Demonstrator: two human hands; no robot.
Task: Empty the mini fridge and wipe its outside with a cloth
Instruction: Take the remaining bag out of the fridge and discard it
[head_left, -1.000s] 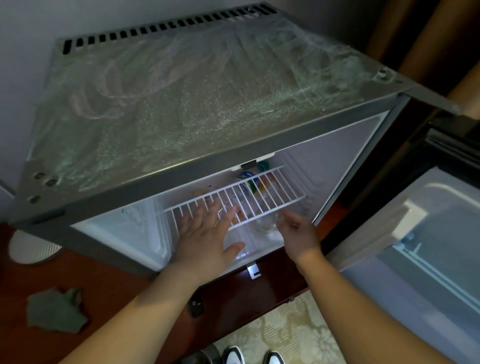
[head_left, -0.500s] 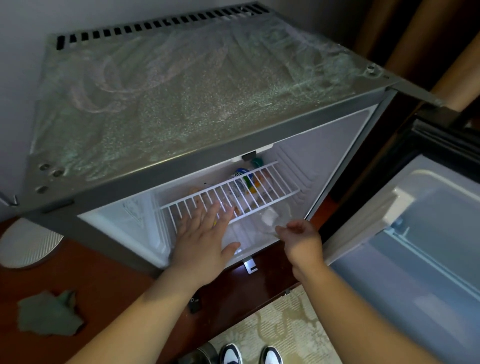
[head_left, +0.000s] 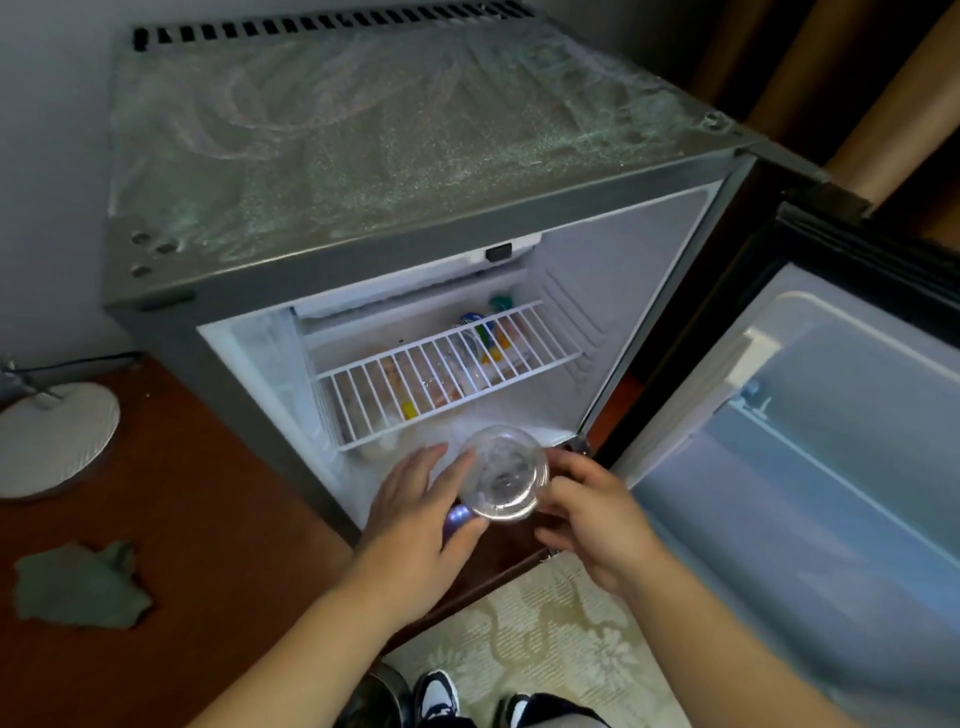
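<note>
Currently at the emptying step. Both hands hold a clear plastic container (head_left: 503, 474), round and dome-topped, just outside the open mouth of the mini fridge (head_left: 395, 171), low at its front edge. Left hand (head_left: 423, 512) cups it from the left, fingers (head_left: 415, 470) spread along its side, thumb beneath. Right hand (head_left: 587, 512) has its fingers curled against the right rim. Contents unclear; the plastic is glossy and see-through, likely thin and easy to dent.

Still inside: a white wire shelf (head_left: 447, 374), thin parallel bars, with bottles (head_left: 480, 338) lying under it, colourful labels, blurred. So emptying is, by my estimate, only partly done.

Fridge top is grey metal, filmed with dusty or streaky swirls, vent slots along the back edge. Door (head_left: 810, 447) stands swung open to the right, pale moulded liner showing.

Fridge sits on a reddish-brown wooden surface (head_left: 197, 509), smooth. Near the surface's left edge lies a crumpled green cloth (head_left: 78, 584), soft, untouched, well apart from the hands.

Next move calls for setting the container down on the bare surface, kept level in case the lid is loose, then going back in for the bottles. Wiping comes after.
</note>
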